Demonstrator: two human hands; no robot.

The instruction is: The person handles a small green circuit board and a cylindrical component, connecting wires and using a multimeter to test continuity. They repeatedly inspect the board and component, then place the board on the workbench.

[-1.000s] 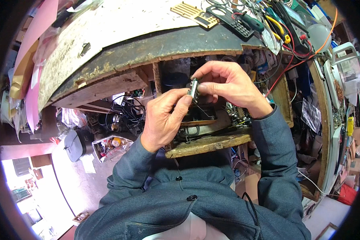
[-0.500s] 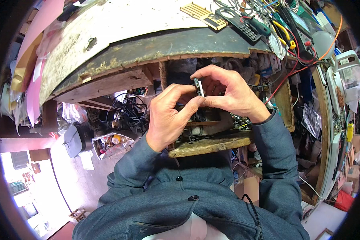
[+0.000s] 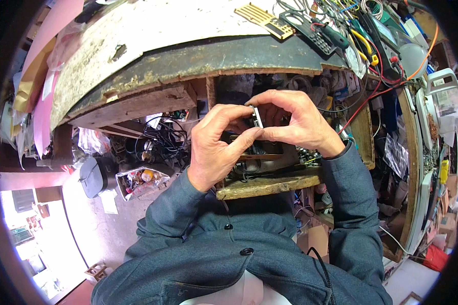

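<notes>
Between my two hands I hold a small, thin black and silvery-white part (image 3: pixel 256 118), seen almost edge-on, so its exact kind does not show. My left hand (image 3: pixel 212 142) pinches it from the left with thumb and fingers. From the right, my right hand (image 3: pixel 300 122) closes on it, the index finger arched to its far end and the thumb at its near end. Both thumb tips meet at that near end. Below the hands is an open wooden drawer (image 3: pixel 269 188) with small parts and cords inside.
The worn workbench (image 3: pixel 188 58) spans the far side. On it lie a yellow slotted plate (image 3: pixel 264 19), a black tray (image 3: pixel 315 35), yellow-handled pliers (image 3: pixel 364 48) and a multimeter (image 3: pixel 380 28) with red leads. Tangled black cables (image 3: pixel 165 137) and a box of odds and ends (image 3: pixel 142 182) sit at left.
The small part has come slightly nearer and turned a little in my fingers. My left fingertips have moved up to its far end, close to my right index finger.
</notes>
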